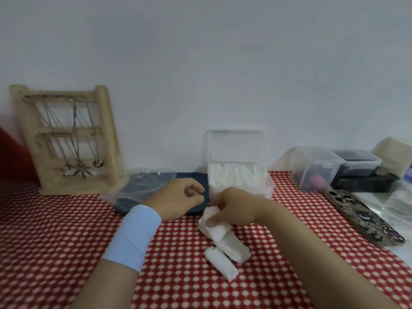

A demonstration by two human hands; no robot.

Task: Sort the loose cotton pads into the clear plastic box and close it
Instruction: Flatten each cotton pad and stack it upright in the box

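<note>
Head view showed the clear plastic box [239, 181], lid up and packed with pads, at the back of the bench [66, 219]. Just before the box, the right hand [231, 206] had its fingers pinching a cotton pad [209, 216] atop the loose pile [227, 248]. Left of the box lay the left hand [178, 197], fingers curled, perhaps empty.

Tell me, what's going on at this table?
A person is tidying up. Their right hand pinches a cotton pad at the top of the loose pile on the checked cloth. The left hand rests, fingers curled, on a dark mat. The clear box behind stands open, nearly full.
</note>
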